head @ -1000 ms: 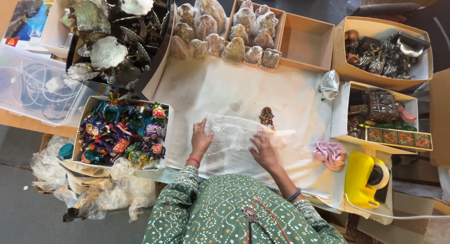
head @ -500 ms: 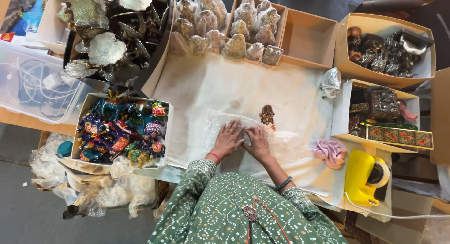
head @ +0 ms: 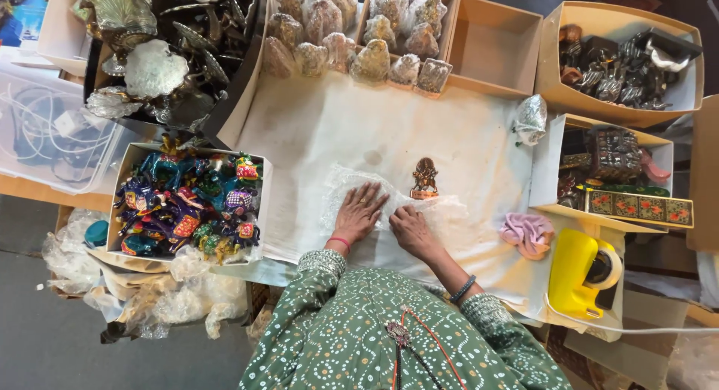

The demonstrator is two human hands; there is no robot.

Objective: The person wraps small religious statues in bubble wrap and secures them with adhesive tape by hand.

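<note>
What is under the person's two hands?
Both the left hand and right hand press flat on a clear bubble wrap sheet lying on the white cloth. Anything beneath the palms is hidden.

The work surface is a table covered with a stained white cloth. Lying directly on the cloth: a sheet of clear bubble wrap near the front edge; a small upright bronze-coloured figurine at the sheet's far right corner; a crumpled pink cloth rag to the right; a plastic-wrapped silver object at the right edge. Open cardboard boxes line the far edge. A white box of multicoloured painted figurines sits at the left.
</note>
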